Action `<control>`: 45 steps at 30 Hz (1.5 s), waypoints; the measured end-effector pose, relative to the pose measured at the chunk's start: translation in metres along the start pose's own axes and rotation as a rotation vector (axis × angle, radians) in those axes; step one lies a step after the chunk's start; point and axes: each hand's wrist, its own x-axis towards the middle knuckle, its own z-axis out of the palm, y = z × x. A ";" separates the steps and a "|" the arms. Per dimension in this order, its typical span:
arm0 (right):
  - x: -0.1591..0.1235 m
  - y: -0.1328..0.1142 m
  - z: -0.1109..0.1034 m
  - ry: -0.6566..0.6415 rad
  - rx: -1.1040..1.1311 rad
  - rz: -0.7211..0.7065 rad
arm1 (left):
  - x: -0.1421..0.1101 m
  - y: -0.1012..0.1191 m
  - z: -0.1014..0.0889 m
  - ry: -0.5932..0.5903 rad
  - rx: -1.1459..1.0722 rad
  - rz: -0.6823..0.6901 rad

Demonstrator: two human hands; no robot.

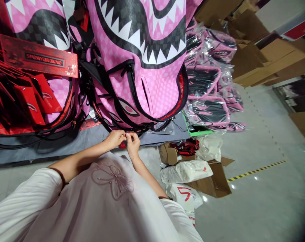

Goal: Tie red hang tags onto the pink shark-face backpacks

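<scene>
Head camera: 1 view is looking out from the person's own head, facing forward and steeply down.
Pale embroidered shirt (112,205): is filling the bottom foreground, nearest the lens.
Left hand (116,138) and right hand (133,144): are showing near mid-frame, at arm's reach.
Pink shark-mouth backpack (159,84): is standing close ahead, the top edge cropping it.
Grey floor (263,198): is spreading down the right side.
Cardboard boxes (278,53): are sitting farther off, upper right.
</scene>
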 end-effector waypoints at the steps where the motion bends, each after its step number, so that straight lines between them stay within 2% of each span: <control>1: 0.000 -0.001 0.000 0.010 0.003 0.005 | -0.001 -0.001 -0.001 0.000 -0.018 0.030; 5: -0.001 -0.002 0.002 0.015 0.017 0.003 | -0.004 0.000 -0.004 -0.019 -0.057 0.053; 10: -0.004 -0.001 0.003 0.008 0.047 -0.009 | -0.007 0.010 -0.006 0.026 0.004 -0.146; 12: -0.004 0.000 0.003 0.009 0.037 -0.025 | -0.007 0.013 -0.005 0.039 0.054 -0.179; 15: -0.002 0.000 0.001 0.007 0.030 -0.046 | -0.004 0.013 -0.004 0.031 0.089 -0.121; 18: -0.003 0.000 0.000 0.013 0.029 -0.037 | -0.004 0.012 -0.005 -0.042 0.093 -0.027; 20: -0.004 0.000 0.000 0.023 0.026 -0.020 | -0.005 0.014 -0.007 -0.074 0.125 -0.052; 23: -0.005 -0.001 0.001 0.009 0.042 -0.006 | -0.009 0.020 -0.011 -0.027 0.185 -0.175; 25: -0.005 -0.003 0.001 -0.007 0.060 -0.003 | -0.011 0.024 -0.014 -0.016 0.190 -0.199; 29: -0.005 -0.004 0.001 -0.024 0.086 0.009 | -0.014 0.027 -0.015 -0.050 0.217 -0.172; 33: -0.003 -0.001 0.002 -0.020 0.112 0.030 | -0.016 0.025 -0.014 0.030 0.252 -0.145; 37: -0.003 0.000 0.002 -0.022 0.131 0.030 | -0.016 0.025 -0.016 -0.045 0.257 -0.104; 40: -0.003 0.000 0.001 -0.024 0.151 0.040 | -0.016 0.029 -0.019 -0.015 0.276 -0.157; 42: -0.003 0.001 0.001 -0.023 0.159 0.052 | -0.016 0.032 -0.022 -0.009 0.265 -0.143; 45: -0.002 0.004 0.000 -0.024 0.166 0.056 | -0.016 0.034 -0.024 -0.081 0.256 -0.096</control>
